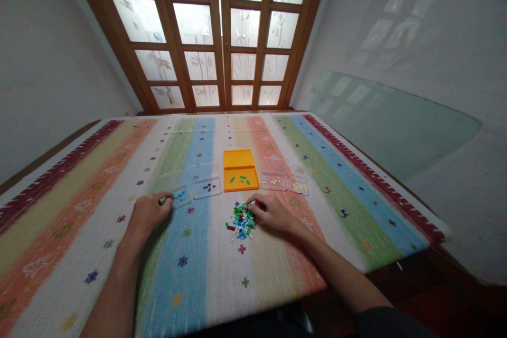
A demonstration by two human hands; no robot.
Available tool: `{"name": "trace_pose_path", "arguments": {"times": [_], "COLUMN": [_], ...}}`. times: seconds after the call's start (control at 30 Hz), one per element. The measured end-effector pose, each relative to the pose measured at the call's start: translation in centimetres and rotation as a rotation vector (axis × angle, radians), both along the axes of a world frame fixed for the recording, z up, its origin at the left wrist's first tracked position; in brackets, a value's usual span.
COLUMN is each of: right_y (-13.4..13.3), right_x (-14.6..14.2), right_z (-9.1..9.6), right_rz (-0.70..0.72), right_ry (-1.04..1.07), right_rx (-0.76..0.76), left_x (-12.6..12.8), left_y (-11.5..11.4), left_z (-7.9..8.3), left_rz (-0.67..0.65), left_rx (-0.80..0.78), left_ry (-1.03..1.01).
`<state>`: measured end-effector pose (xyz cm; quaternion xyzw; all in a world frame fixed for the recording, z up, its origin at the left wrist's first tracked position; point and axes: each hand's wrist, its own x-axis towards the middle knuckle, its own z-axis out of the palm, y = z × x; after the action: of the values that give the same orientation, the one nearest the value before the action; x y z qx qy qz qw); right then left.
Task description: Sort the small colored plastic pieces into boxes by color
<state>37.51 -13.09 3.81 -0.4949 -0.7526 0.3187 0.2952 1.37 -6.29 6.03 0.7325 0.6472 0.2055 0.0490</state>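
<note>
A small heap of tiny coloured bricks [241, 223], green, blue, white and dark red, lies on the striped cloth near me. My right hand [269, 212] rests at the heap's right edge with fingers curled onto the pieces; what it grips is too small to make out. My left hand [148, 211] is closed in a pinch at the rim of a clear box [180, 196] holding blue pieces. To its right stand a clear box [207, 187] with dark pieces, an orange box [240, 170] with green pieces, a clear box [274, 180] with white pieces and a clear box [298, 186] with yellow pieces.
The striped cloth [198, 274] covers the whole table. The table's right edge [396, 198] runs beside a white wall with a glass sheet [388, 121] leaning on it. A wooden door with frosted panes [222, 37] stands behind the table.
</note>
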Motion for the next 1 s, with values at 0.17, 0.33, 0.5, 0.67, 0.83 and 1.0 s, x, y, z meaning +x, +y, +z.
{"name": "trace_pose_path", "arguments": {"times": [0.17,0.33,0.5,0.67,0.83,1.0], "right_y": [0.2,0.3,-0.2,-0.7,-0.8,-0.8], "right_x": [0.4,0.6,0.2,-0.4,-0.5,-0.4], "right_z": [-0.2,-0.6,-0.5,-0.3,-0.2,0.1], "right_rz": [-0.045,-0.034,0.078,0.176,0.183,0.198], "right_ry": [-0.002,-0.019,-0.061,-0.117,-0.170,-0.224], "right_rx": [0.041,0.035,-0.009,0.045,0.090,0.087], "left_x": [-0.1,1.8,6.7,11.0,12.7,13.0], "left_y": [0.0,-0.9,-3.5,-6.0,-6.8,-6.9], "left_z": [-0.1,-0.3,-1.4,-2.8,-3.6,-3.5], "left_rz": [-0.020,-0.220,-0.627,-0.804,-0.811,-0.764], "left_rx": [0.048,0.229,0.195,0.106,0.063,0.018], "left_ry": [-0.018,-0.162,-0.311,-0.314,-0.264,-0.289]}}
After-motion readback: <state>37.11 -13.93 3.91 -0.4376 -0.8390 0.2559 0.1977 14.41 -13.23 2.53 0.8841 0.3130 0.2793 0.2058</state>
